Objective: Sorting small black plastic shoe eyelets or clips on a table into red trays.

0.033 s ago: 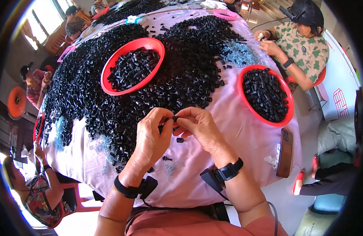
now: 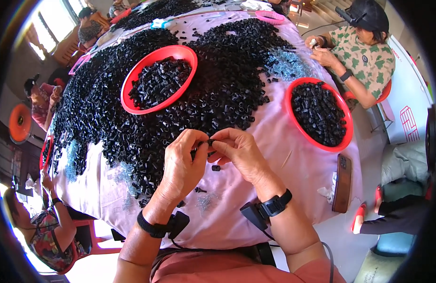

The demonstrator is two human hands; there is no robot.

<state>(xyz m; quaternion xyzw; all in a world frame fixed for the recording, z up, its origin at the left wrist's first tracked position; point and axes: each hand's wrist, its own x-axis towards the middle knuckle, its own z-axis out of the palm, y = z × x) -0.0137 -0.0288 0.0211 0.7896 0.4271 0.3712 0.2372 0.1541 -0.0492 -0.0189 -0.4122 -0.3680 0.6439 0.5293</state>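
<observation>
My left hand [image 2: 181,159] and my right hand [image 2: 242,152] meet above the near edge of a large heap of small black plastic pieces [image 2: 218,101]. Between their pinched fingertips is a small black plastic piece [image 2: 210,142], mostly covered by the fingers, and both hands grip it. One loose black piece [image 2: 216,168] lies on the cloth just below my fingers. Closer to me, between my forearms, is a little pile of thin clear bits [image 2: 207,202]; their kind is too small to tell.
A red basin [image 2: 194,59] of black pieces rests on the heap, and another red basin [image 2: 348,129] stands at the right. Beside it lie a wooden stick [image 2: 286,159], a phone [image 2: 341,188] and crumpled tissue [image 2: 327,192]. Several other people sit around the pink-clothed table [image 2: 274,127].
</observation>
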